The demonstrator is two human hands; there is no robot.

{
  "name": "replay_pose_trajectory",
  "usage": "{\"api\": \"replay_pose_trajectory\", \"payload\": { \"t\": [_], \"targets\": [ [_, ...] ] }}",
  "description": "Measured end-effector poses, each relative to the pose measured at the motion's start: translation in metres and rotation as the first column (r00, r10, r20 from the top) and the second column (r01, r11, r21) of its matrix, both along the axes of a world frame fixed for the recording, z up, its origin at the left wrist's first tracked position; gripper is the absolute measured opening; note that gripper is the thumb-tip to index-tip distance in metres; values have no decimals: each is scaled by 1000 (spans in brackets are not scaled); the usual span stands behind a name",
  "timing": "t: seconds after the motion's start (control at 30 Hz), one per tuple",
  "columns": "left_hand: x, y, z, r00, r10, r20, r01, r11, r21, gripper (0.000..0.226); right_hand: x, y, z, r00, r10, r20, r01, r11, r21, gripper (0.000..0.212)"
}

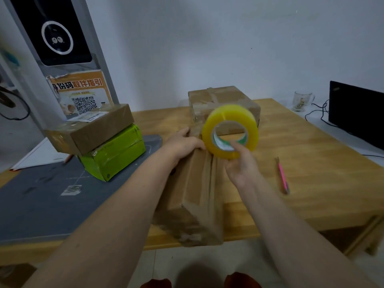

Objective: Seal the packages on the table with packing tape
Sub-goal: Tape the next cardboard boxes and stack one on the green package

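A long brown cardboard package (195, 196) lies on the wooden table (311, 163), running from the front edge toward the back. My left hand (184, 143) rests on its far end, fingers curled over the top. My right hand (242, 163) holds a yellowish roll of clear packing tape (230, 133) above the package's far end, thumb inside the core. Behind it stands a second taped brown package (222, 100). At the left, a flat brown package (89, 127) lies stacked on a green box (116, 154).
A grey cutting mat (41, 200) covers the table's left part. A pink pen-like tool (282, 176) lies right of the package. A glass mug (302, 100) and a dark laptop (357, 113) stand at the right; a kiosk with a poster (81, 94) stands back left.
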State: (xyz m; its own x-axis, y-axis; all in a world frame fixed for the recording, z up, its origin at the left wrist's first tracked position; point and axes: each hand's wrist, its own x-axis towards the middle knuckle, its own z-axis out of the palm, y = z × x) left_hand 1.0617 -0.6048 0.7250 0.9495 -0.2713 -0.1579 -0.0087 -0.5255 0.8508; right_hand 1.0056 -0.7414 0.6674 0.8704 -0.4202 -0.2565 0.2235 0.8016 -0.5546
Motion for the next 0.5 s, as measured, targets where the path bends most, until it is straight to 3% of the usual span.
{"api": "replay_pose_trajectory", "payload": {
  "t": [0.07,0.1,0.17,0.23,0.3,0.4,0.5],
  "targets": [
    [-3,6,-2,996,-50,-78,24,953,-303,82,4,-2,23,997,-16,69,28,984,-179,44],
    [-4,9,-6,989,-98,-114,44,912,-407,76,5,-2,34,998,-44,44,57,935,-350,44],
    [-9,13,-17,975,-142,-173,28,845,-535,63,10,0,47,994,-104,-34,51,713,-699,43],
    [-13,18,-32,968,-120,-219,-32,811,-585,50,16,4,47,989,-103,-104,-37,511,-859,43],
    [-18,26,-51,961,-83,-264,-92,805,-586,44,21,9,37,979,-66,-192,-149,412,-899,47],
    [-24,38,-69,957,16,-290,-167,847,-504,28,28,21,14,961,-16,-275,-253,346,-903,49],
    [-16,44,-65,969,185,-165,-220,947,-235,10,34,34,2,960,-30,-278,-261,256,-931,41]
  ]
}}
